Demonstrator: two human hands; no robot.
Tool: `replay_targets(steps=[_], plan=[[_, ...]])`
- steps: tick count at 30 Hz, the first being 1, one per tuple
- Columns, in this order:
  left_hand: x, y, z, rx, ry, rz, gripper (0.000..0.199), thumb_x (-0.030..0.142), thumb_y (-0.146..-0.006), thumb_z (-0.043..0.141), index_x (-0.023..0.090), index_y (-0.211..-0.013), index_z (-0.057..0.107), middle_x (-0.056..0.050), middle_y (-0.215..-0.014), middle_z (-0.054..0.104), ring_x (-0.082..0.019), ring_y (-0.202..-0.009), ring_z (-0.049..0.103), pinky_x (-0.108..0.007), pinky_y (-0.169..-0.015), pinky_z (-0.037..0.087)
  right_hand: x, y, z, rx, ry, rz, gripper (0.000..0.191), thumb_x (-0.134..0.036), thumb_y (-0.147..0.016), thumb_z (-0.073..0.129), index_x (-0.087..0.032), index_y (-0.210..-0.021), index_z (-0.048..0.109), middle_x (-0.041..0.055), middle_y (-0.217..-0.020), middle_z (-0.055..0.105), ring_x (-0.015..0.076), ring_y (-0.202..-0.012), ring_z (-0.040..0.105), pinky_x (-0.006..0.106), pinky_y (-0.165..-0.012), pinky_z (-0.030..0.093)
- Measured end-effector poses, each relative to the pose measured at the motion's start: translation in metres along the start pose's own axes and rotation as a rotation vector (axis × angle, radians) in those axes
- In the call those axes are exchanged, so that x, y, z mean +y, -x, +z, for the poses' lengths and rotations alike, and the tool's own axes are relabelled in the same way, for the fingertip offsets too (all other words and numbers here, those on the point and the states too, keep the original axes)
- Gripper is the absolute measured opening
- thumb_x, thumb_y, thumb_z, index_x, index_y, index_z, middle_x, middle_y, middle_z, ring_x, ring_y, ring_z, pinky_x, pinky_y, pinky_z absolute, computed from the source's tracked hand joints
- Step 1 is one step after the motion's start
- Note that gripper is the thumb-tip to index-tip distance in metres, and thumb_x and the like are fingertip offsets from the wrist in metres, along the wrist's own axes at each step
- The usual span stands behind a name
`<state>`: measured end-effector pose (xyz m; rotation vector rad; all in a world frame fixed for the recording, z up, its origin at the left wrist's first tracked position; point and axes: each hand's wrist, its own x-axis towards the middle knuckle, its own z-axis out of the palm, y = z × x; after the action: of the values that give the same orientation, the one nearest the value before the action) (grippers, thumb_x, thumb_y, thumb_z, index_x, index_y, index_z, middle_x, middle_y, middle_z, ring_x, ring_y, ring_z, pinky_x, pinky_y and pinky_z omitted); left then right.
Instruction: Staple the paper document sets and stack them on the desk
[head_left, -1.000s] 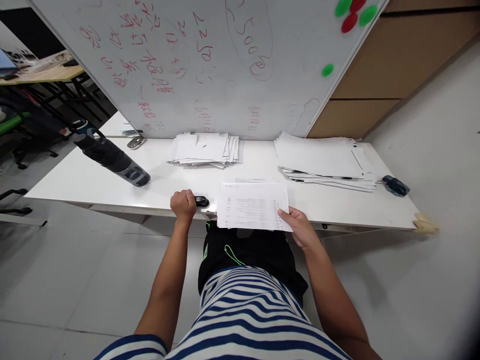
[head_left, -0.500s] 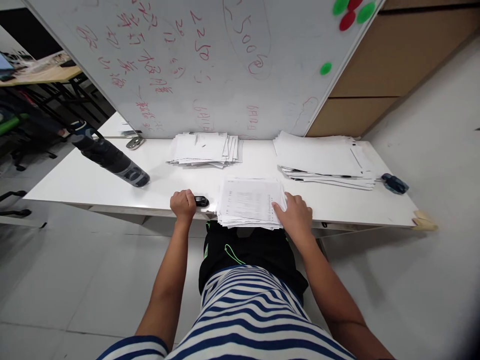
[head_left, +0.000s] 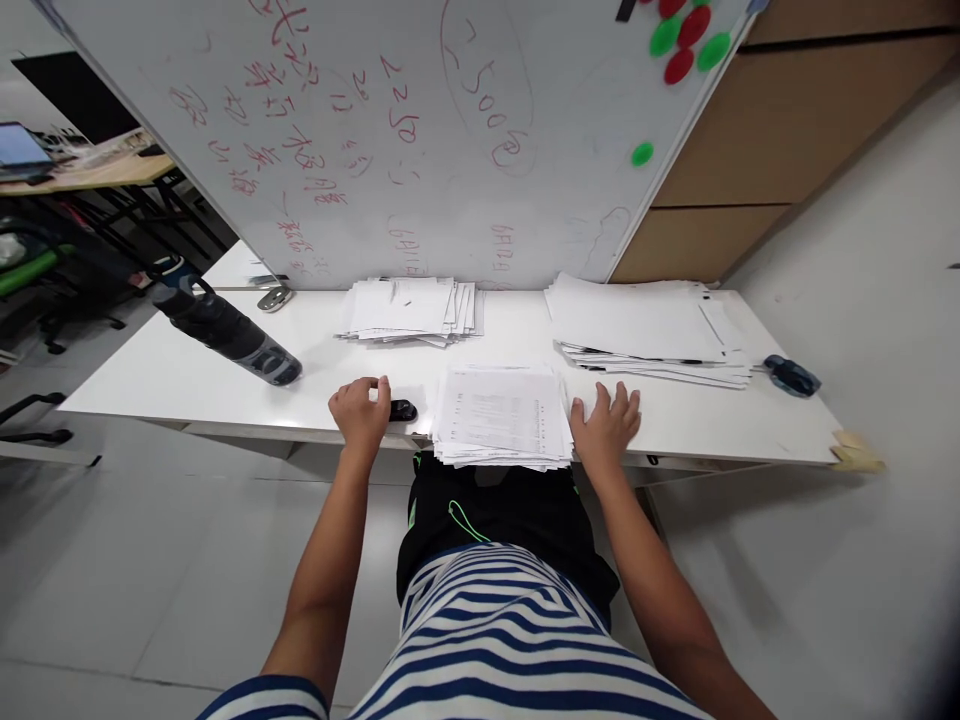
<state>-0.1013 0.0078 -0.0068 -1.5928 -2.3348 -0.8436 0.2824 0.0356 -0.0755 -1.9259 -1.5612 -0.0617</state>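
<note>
The printed stack lies in front of you at the near edge of the table, its lower end reaching that edge. Its sheets are gathered in one pile, but the lower edges stick out unevenly, so I would judge the squaring incomplete. No sheet is lifted from it.

Your hands are apart, one on each side of the stack. Your right hand is spread, thumb right by the stack's right edge, with no sheet gripped. Your left hand is curled, thumb raised, beside a small black object that may be a stapler; the hand hides part of it, so you cannot tell from this view whether you have hold of it.

Farther back are two more piles: a left pile with ragged edges and a right pile with its lower sheets fanned out. Whether either is finished or waiting cannot be told. A dark bottle stands to the left, and the whiteboard rises behind.
</note>
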Motion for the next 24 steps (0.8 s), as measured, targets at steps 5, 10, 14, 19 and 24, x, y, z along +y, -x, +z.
replay_targets(steps=[5,10,14,19,24], plan=[[0.042,-0.051,0.011,-0.171,-0.022,0.024,0.034,0.047,-0.090,0.052,0.020,-0.107,0.064,-0.015,-0.112,0.067,-0.036,-0.112,0.055,-0.049,-0.094,0.035,-0.002,-0.002,0.000,-0.011,-0.012,0.015,0.048,-0.037,-0.093,0.041,-0.013,-0.134,0.052,0.0219,-0.151,0.038,0.0390,-0.146,0.019,0.065,-0.110,0.023],[0.071,-0.111,0.059,-0.254,-0.069,0.156,0.049,0.049,-0.087,0.057,0.019,-0.126,0.056,-0.021,-0.139,0.052,-0.040,-0.133,0.039,-0.054,-0.102,0.031,-0.006,-0.003,-0.003,-0.028,-0.013,0.032,0.046,-0.033,-0.093,0.041,-0.013,-0.133,0.053,0.0214,-0.151,0.038,0.0381,-0.146,0.018,0.065,-0.110,0.022],[0.074,-0.140,0.087,-0.365,-0.094,0.126,0.051,0.057,-0.081,0.061,0.024,-0.119,0.059,-0.017,-0.145,0.049,-0.041,-0.133,0.038,-0.056,-0.100,0.033,-0.008,-0.005,-0.003,-0.036,-0.001,0.032,0.045,-0.031,-0.093,0.041,-0.014,-0.133,0.053,0.0207,-0.150,0.040,0.0374,-0.146,0.019,0.065,-0.111,0.022],[0.067,-0.160,0.090,-0.347,-0.066,-0.012,0.037,0.056,-0.087,0.051,0.022,-0.090,0.064,-0.016,-0.102,0.068,-0.035,-0.104,0.057,-0.047,-0.085,0.041,-0.008,-0.006,-0.003,-0.037,0.034,0.021,0.043,-0.031,-0.095,0.040,-0.015,-0.131,0.056,0.0188,-0.149,0.043,0.0365,-0.145,0.023,0.063,-0.112,0.021],[0.051,-0.181,0.086,-0.237,0.086,-0.153,0.035,0.047,-0.093,0.041,0.019,-0.085,0.060,-0.013,-0.087,0.064,-0.027,-0.086,0.059,-0.038,-0.073,0.043,-0.008,-0.007,-0.002,-0.052,0.037,0.042,0.043,-0.033,-0.096,0.039,-0.014,-0.130,0.057,0.0179,-0.149,0.044,0.0367,-0.145,0.024,0.063,-0.113,0.020]])
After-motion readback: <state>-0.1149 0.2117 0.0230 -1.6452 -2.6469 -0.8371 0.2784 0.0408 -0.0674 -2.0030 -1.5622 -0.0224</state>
